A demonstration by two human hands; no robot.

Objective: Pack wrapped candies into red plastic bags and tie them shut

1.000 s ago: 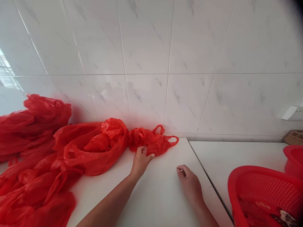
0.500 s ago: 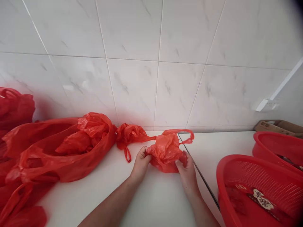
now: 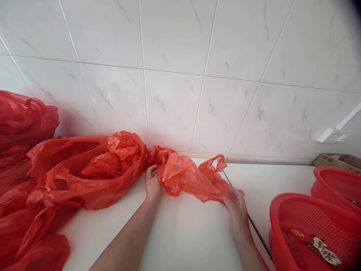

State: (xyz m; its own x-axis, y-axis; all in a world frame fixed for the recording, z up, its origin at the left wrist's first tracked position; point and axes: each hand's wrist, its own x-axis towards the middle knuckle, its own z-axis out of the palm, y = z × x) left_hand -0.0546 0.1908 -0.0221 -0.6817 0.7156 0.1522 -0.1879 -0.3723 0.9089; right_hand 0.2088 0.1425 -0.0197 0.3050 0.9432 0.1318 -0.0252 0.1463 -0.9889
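Red plastic bag (image 3: 187, 175) stretched over white counter (image 3: 180, 237), right hand (image 3: 237, 212) and left hand (image 3: 153, 186) at its ends

Right grip: clamped on the bag's right end, film bunched at the fingertips, a bit blurred there. Left grip: fingers curled in, touching the bag's left edge; cannot tell whether film is pinched between them. Both forearms come in from the bottom edge, spread apart.

Bag sits between the hands, thin, wrinkled, see-through in places. One handle loop sticks up at upper right, toward the wall; another loop hangs at lower left, near the left hand. Cannot tell whether its underside rests on the counter.

Just behind its left end, a small crumpled red bag (image 3: 161, 153), partly covered. Left of that, a large open red bag (image 3: 113, 194) with crumpled red film (image 3: 121, 154) inside. Further left, a heap of red bags (image 3: 25, 120) runs out of view; more loose red film at lower left.

Right side: dark seam (image 3: 258, 231) across the counter, then a perforated red basket (image 3: 313, 214) with a red packet (image 3: 324, 250) inside, pale patch with dark lettering, unreadable. Second red basket (image 3: 331, 178) behind it, then a cardboard box (image 3: 335, 162) near the wall.

Back: marbled tile wall (image 3: 175, 101), white socket (image 3: 331, 134) at right.
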